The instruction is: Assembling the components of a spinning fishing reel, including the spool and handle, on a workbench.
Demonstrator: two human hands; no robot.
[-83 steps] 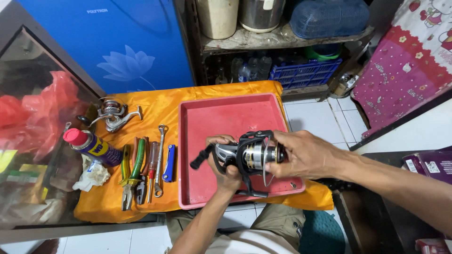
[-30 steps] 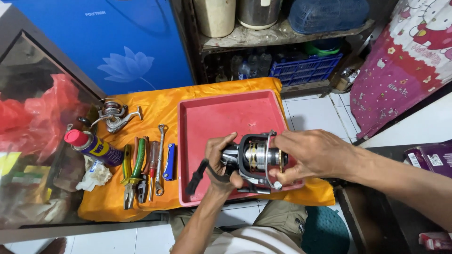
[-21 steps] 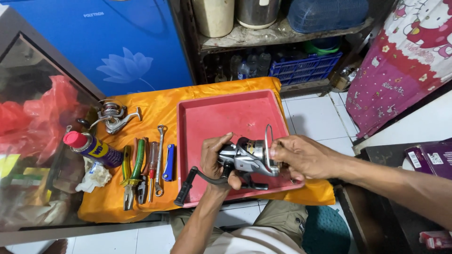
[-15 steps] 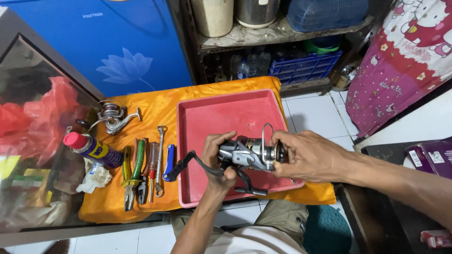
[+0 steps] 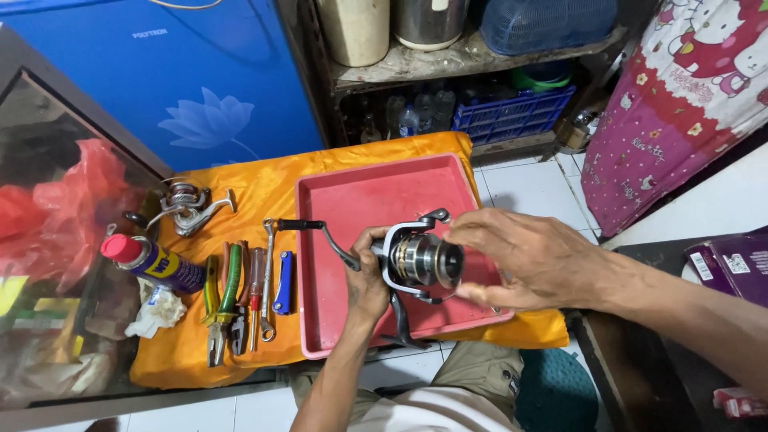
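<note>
On the left of the table [image 5: 496, 328], under its orange cloth [image 5: 264, 192], a second reel [image 5: 182, 208] lies near a spray can [image 5: 152, 264], a crumpled rag [image 5: 158, 312] and a row of tools: pliers [image 5: 214, 308], a screwdriver [image 5: 254, 292], a wrench [image 5: 266, 280] and a blue folded knife [image 5: 282, 282]. They lie close together near the front edge, so a careless elbow could likely sweep some onto the floor.

The red tray [image 5: 376, 188] sits just right of them. Above its near part the left hand [image 5: 368, 276] is clenched around the body of the reel [image 5: 420, 260], its crank handle [image 5: 308, 226] sticking out to the left over the tray rim. If that grip loosens, the reel would probably drop onto the tray, or swing its handle into the tools.

The right hand [image 5: 528, 260] hovers at the spool end, its fingers [image 5: 480, 228] spread and curled, apparently just brushing the bail; I cannot tell whether they pinch anything. A fingertip could get nipped if the bail snaps over. Small parts, if freed, might roll off the tray's front rim.
</note>
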